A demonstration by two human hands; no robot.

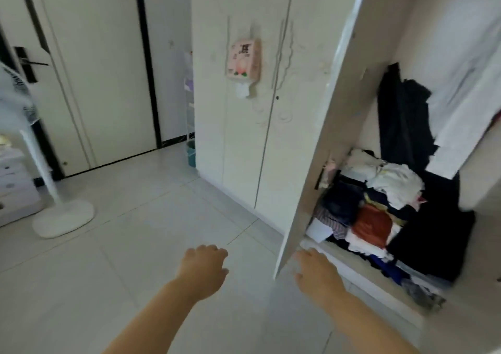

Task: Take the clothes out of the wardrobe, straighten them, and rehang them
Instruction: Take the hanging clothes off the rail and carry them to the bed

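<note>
Head view: the right hand (315,271) reaches forward with its fingers (303,254) fairly straight and holding nothing, their tips right at the bottom corner of the open wardrobe door (311,163); blur hides whether they touch it. The left hand (203,265) hangs over the floor (122,245) at nine o'clock of the right, fingers loosely curled and holding nothing.

The move ahead turns on this: everything to be rehung lies at one to two o'clock of the right hand, inside the wardrobe and past the door edge. The right hand is clearly nearer; the left would have to come round the door. The white hanging garment (461,82) and the dark hanging garment (401,115) run long top to bottom, so the likely reach is upward toward their hidden hangers.

Counted: two hands, one open door, two shut doors at twelve o'clock, two hanging garments plainly seen, and one pile of clothes (374,212) on the wardrobe bottom, too jumbled to count. One tissue pack (244,58) hangs on a shut door; one fan (54,191) stands at ten o'clock
</note>
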